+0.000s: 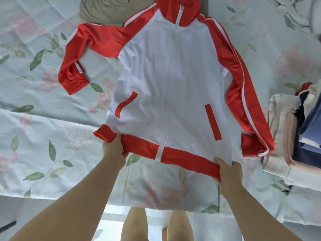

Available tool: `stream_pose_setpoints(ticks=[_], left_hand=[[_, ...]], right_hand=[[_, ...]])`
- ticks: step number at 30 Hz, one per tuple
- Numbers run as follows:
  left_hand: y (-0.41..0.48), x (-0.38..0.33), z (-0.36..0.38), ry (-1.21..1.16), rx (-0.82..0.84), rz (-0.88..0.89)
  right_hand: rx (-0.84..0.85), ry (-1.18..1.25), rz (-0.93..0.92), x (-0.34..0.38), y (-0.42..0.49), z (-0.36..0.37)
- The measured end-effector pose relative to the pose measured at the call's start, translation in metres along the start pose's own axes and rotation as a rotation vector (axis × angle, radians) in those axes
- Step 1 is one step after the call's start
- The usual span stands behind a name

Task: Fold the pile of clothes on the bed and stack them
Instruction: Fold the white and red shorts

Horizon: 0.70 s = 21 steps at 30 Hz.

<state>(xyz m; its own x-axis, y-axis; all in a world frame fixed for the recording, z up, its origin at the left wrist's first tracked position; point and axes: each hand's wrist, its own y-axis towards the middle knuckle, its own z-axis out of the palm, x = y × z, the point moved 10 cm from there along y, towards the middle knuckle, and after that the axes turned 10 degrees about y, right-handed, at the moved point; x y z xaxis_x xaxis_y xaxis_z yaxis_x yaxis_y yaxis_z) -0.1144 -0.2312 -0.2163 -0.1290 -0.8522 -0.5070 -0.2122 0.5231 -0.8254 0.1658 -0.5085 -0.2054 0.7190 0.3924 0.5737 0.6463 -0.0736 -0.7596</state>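
A white zip-up track jacket (170, 79) with red sleeves, collar and hem lies front-up across the floral bed sheet (43, 119), its collar at the far side. My left hand (113, 148) grips the red hem band near its left corner. My right hand (229, 173) grips the same band at its right end. The left sleeve is bent out to the left with its cuff (74, 84) on the sheet. The right sleeve runs down the jacket's right side. A stack of folded clothes (298, 134) sits at the right edge.
A crumpled khaki garment (111, 9) lies at the far side, partly under the jacket's shoulder. The bed's near edge runs along the bottom, with my legs (156, 225) below it. A dark object (7, 226) shows at the bottom left on the floor.
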Motion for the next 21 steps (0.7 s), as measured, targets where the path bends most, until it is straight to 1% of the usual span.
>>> stream_pose_setpoints(ticks=[2,4,6,7,8,10,11,12,13,14,15,17,18,21], left_hand=[[0.0,0.017,-0.02,0.11,-0.069,-0.002],[0.004,0.044,-0.035,0.132,-0.124,-0.104],[0.008,0.062,-0.045,0.115,-0.206,-0.213],[0.008,0.06,-0.05,0.141,-0.268,-0.218],[0.008,0.052,-0.055,0.192,-0.336,-0.183],[0.002,0.023,-0.058,0.337,-0.442,-0.045],[-0.002,0.005,-0.056,0.462,-0.472,0.042],[-0.006,-0.015,-0.049,0.646,-0.483,0.137],[-0.005,-0.031,-0.037,0.835,-0.455,0.231],[-0.002,-0.043,-0.022,0.99,-0.39,0.313],[0.005,-0.05,-0.006,1.085,-0.298,0.388],[0.022,-0.059,0.019,1.117,-0.123,0.478],[0.03,-0.066,0.027,1.099,-0.077,0.49],[0.049,-0.089,0.038,0.975,-0.038,0.415]], right_hand=[[-0.03,-0.123,0.052,-0.012,0.001,-0.009],[-0.07,-0.279,0.064,-0.015,0.0,-0.013],[-0.112,-0.558,0.013,-0.006,-0.004,-0.011],[-0.124,-0.69,-0.055,0.005,-0.008,-0.004],[-0.112,-0.767,-0.143,0.018,-0.012,0.009],[-0.018,-0.821,-0.291,0.035,-0.019,0.044],[0.042,-0.838,-0.33,0.041,-0.022,0.064],[0.097,-0.861,-0.352,0.044,-0.024,0.082],[0.142,-0.897,-0.378,0.047,-0.027,0.099],[0.182,-0.941,-0.41,0.051,-0.029,0.116],[0.226,-0.981,-0.444,0.054,-0.03,0.134],[0.312,-1.024,-0.498,0.061,-0.032,0.171],[0.348,-1.034,-0.518,0.066,-0.032,0.189],[0.415,-1.058,-0.552,0.083,-0.029,0.233]])
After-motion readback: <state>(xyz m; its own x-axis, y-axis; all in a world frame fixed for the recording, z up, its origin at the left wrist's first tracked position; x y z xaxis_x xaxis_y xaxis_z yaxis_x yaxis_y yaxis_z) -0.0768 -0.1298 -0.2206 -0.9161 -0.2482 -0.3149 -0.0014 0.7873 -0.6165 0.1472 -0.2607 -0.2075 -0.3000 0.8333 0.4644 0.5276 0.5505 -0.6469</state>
